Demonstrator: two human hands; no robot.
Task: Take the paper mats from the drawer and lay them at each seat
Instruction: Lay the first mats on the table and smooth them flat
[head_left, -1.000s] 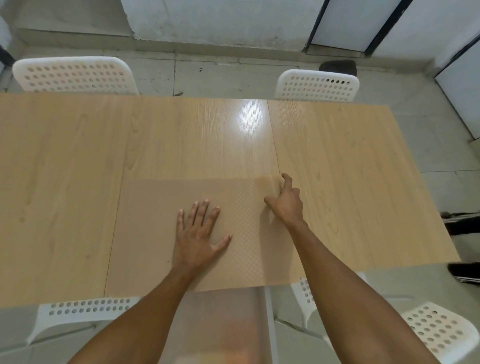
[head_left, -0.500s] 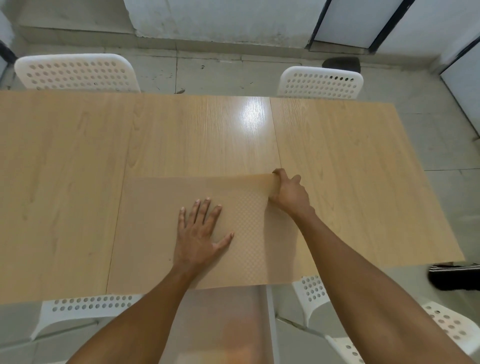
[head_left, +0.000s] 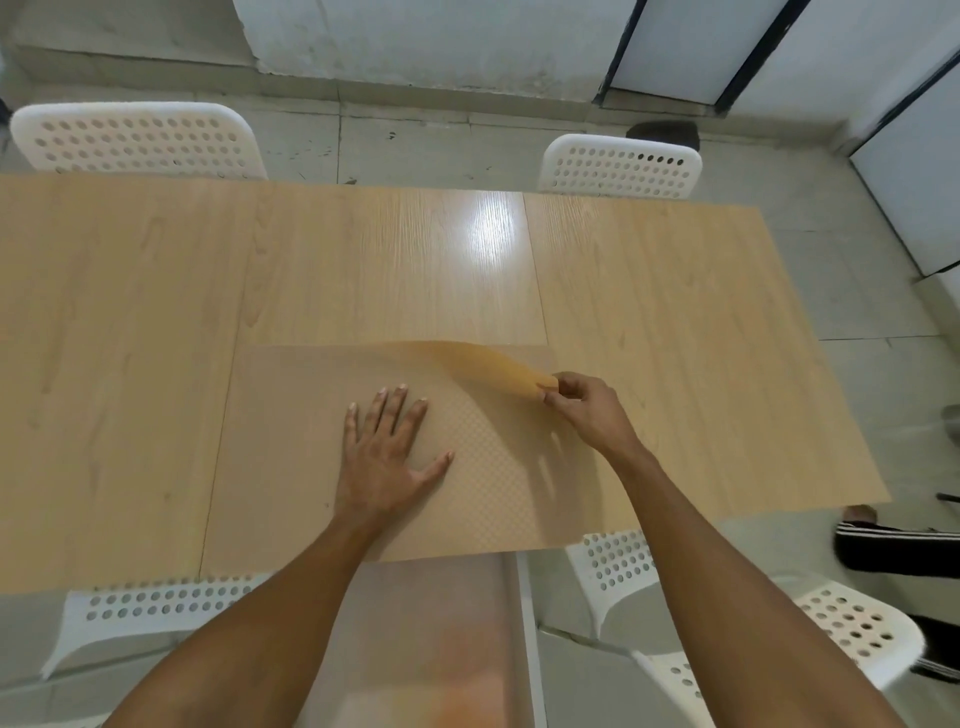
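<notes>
A stack of tan paper mats (head_left: 291, 441) lies on the near edge of the wooden table (head_left: 675, 322), in front of me. My left hand (head_left: 387, 457) presses flat on the stack, fingers spread. My right hand (head_left: 582, 410) pinches the far right corner of the top mat (head_left: 483, 364) and holds it curled up off the stack, its underside showing a brighter orange-tan. The rest of that top mat still lies under my left hand.
White perforated chairs stand around the table: two at the far side (head_left: 135, 137) (head_left: 621, 166), one at the near left (head_left: 156, 608), two at the near right (head_left: 852, 629). Another person's leg in dark striped trousers (head_left: 898, 545) is at the right edge.
My right hand went from resting on the mat's far right corner to pinching it, then lifted and peeled it back toward me. My left hand stayed flat on the stack.
</notes>
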